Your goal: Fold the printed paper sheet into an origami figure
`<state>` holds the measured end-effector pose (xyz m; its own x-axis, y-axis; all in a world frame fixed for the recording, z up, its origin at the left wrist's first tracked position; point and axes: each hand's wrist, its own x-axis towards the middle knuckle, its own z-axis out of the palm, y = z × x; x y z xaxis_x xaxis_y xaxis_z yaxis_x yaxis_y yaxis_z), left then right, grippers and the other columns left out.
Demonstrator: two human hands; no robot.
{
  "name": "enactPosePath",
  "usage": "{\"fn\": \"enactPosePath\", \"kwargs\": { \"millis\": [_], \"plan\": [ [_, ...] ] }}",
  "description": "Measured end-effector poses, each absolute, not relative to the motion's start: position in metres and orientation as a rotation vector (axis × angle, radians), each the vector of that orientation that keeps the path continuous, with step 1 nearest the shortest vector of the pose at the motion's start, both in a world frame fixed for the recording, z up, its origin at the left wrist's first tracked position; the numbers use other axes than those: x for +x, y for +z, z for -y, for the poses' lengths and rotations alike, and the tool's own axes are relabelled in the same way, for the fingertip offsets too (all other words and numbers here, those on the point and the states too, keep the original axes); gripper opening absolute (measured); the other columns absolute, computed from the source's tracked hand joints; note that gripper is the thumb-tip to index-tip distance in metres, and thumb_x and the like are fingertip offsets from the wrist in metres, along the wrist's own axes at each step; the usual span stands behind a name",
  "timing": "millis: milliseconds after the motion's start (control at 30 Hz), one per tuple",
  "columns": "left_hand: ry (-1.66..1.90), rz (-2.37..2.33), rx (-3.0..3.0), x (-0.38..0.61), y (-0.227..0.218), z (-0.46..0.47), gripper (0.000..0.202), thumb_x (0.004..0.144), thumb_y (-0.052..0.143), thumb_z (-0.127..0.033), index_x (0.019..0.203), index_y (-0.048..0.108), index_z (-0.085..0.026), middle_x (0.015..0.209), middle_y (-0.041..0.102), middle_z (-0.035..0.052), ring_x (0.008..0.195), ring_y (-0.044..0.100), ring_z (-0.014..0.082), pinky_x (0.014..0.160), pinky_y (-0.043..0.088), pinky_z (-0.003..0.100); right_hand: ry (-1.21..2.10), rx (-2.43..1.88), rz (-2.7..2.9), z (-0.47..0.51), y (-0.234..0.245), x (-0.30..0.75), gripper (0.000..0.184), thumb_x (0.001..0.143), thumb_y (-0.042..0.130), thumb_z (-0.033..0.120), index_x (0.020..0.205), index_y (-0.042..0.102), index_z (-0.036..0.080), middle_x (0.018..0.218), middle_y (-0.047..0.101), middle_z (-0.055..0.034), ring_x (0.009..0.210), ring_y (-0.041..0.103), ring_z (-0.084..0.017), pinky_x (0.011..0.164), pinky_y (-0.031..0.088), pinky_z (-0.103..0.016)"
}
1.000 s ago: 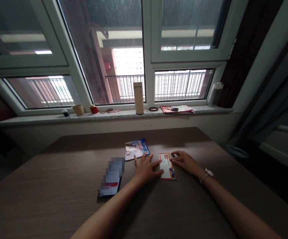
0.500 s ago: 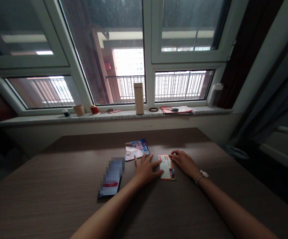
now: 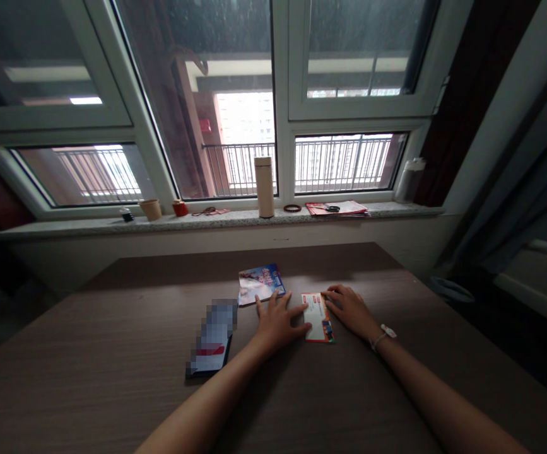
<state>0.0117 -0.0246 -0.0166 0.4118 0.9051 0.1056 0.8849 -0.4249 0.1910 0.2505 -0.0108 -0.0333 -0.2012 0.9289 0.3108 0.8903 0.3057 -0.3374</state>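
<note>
A small white card with red and orange print [image 3: 315, 318] lies flat on the brown table [image 3: 126, 328]. My left hand [image 3: 276, 321] rests with its fingers spread; its thumb and index finger touch the card's left edge. At the card's upper right edge are the fingertips of my right hand [image 3: 351, 309], whose fingers are stretched out and slightly bent. A bracelet [image 3: 381, 337] circles my right wrist. Just beyond my left fingertips lies a blue and pink printed leaflet [image 3: 260, 284]. Left of my left hand is a phone [image 3: 212, 340], its screen partly pixelated.
Along the windowsill [image 3: 235, 220] stand a beige thermos [image 3: 264, 187], a tan cup [image 3: 151, 209], a red spool-like item [image 3: 179, 208] and a small dark bottle [image 3: 125, 215]. Scissors [image 3: 332, 209] rest on red papers [image 3: 353, 208] beside a dark bracelet ring [image 3: 293, 208].
</note>
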Motion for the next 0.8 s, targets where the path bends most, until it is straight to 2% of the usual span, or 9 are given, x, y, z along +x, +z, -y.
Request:
{"fn": "enactPosePath", "kwargs": {
  "millis": [100, 233, 500, 800],
  "plan": [
    [0.301, -1.626, 2.555, 0.012, -0.018, 0.024, 0.055, 0.078, 0.046, -0.076, 0.129, 0.048, -0.055, 0.152, 0.034, 0.0001, 0.141, 0.018, 0.0394, 0.098, -0.010, 0.078, 0.169, -1.560, 2.093, 0.012, -0.034, 0.253, 0.035, 0.092, 0.046, 0.041, 0.120, 0.063, 0.028, 0.119, 0.060, -0.0060, 0.111, 0.052, -0.023, 0.098, 0.039, -0.040],
    [0.296, -1.632, 2.567, 0.012, -0.019, 0.024, 0.055, 0.079, 0.046, -0.076, 0.129, 0.047, -0.055, 0.152, 0.035, -0.0002, 0.141, 0.020, 0.0393, 0.099, -0.009, 0.078, 0.201, -1.524, 2.092, 0.013, -0.034, 0.254, 0.031, 0.092, 0.046, 0.042, 0.109, 0.069, 0.030, 0.117, 0.060, -0.0050, 0.111, 0.052, -0.023, 0.098, 0.038, -0.040],
    [0.316, -1.615, 2.581, 0.011, -0.018, 0.025, 0.054, 0.080, 0.044, -0.075, 0.130, 0.048, -0.054, 0.151, 0.037, 0.0002, 0.140, 0.021, 0.0394, 0.100, -0.006, 0.077, 0.216, -1.583, 2.051, 0.012, -0.030, 0.250, 0.024, 0.087, 0.056, 0.040, 0.101, 0.072, 0.030, 0.114, 0.061, -0.0046, 0.108, 0.054, -0.023, 0.097, 0.040, -0.039],
    [0.241, -1.643, 2.522, 0.013, -0.012, 0.028, 0.056, 0.080, 0.045, -0.074, 0.131, 0.047, -0.053, 0.154, 0.032, -0.0005, 0.142, 0.015, 0.0389, 0.101, -0.011, 0.075, 0.364, -1.548, 2.184, 0.007, -0.027, 0.263, 0.038, 0.080, 0.065, 0.044, 0.115, 0.068, 0.030, 0.125, 0.056, -0.0079, 0.116, 0.051, -0.026, 0.102, 0.040, -0.040]
  ]
}}
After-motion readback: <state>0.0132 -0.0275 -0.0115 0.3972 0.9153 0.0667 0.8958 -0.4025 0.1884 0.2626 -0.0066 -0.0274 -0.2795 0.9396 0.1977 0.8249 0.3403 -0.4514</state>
